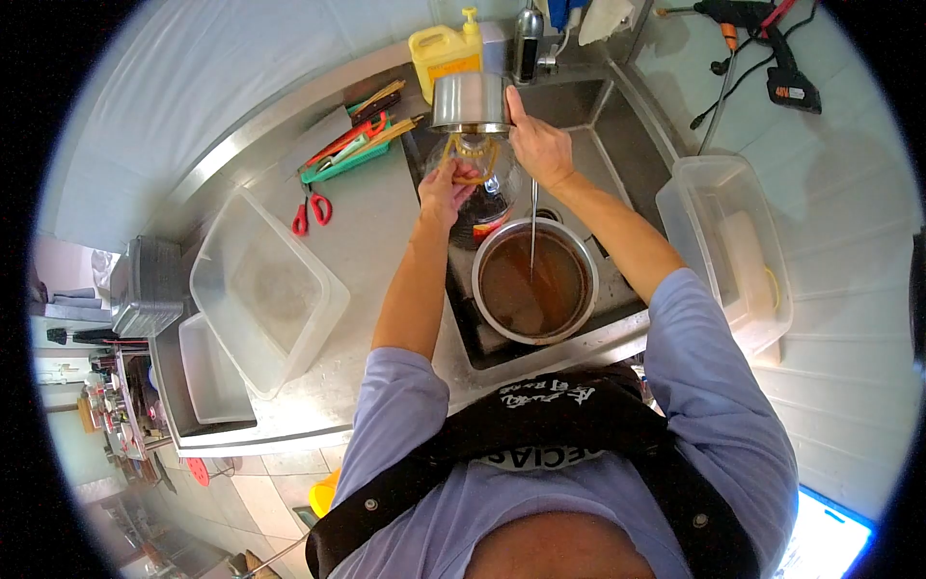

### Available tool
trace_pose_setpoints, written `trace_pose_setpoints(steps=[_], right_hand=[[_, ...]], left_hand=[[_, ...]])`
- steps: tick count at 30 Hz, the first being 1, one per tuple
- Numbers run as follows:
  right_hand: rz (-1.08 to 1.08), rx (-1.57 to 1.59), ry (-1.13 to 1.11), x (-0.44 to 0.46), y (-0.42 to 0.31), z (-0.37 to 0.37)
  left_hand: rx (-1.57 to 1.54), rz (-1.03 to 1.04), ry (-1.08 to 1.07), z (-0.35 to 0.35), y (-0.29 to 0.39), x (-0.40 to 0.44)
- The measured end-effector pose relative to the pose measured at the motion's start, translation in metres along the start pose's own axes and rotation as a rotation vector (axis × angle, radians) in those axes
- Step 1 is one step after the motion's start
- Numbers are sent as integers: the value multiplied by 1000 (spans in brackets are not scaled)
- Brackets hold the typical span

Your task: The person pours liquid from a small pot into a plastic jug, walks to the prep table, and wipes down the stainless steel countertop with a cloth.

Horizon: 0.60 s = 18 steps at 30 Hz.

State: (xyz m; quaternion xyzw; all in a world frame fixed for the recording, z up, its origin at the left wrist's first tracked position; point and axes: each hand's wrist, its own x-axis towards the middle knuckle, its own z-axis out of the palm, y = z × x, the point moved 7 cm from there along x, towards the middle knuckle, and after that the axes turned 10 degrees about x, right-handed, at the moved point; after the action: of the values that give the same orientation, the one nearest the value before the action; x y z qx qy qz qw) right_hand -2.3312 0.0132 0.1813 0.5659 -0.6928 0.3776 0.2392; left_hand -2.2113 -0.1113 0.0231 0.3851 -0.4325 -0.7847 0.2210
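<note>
In the sink stands a large clear plastic jug (497, 198) with a yellow handle and dark contents low inside. My left hand (446, 191) is closed on the yellow handle (470, 178) at its neck. A steel pot (470, 102) is tipped over the jug's mouth, its rim facing down toward me. My right hand (538, 145) grips the pot's right side, thumb up along the wall. Closer to me sits a round steel basin (591, 285) of brown liquid (521, 280), with a long thin metal handle (533, 222) standing in it. Whether liquid is flowing from the pot is hidden.
Left on the steel counter are red-handled scissors (311, 212), a green tray (359, 162) of utensils and a translucent tub (270, 289). A yellow pump jug (446, 53) stands behind. Another plastic bin (728, 251) flanks the sink at right, below a wall-hung power tool (772, 48).
</note>
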Motion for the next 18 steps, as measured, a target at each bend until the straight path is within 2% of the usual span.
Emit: trace_pose_setpoints(steps=[18], right_hand=[[-43, -8, 25, 1, 0, 1]], left_hand=[[-42, 26, -24, 1, 2, -1]])
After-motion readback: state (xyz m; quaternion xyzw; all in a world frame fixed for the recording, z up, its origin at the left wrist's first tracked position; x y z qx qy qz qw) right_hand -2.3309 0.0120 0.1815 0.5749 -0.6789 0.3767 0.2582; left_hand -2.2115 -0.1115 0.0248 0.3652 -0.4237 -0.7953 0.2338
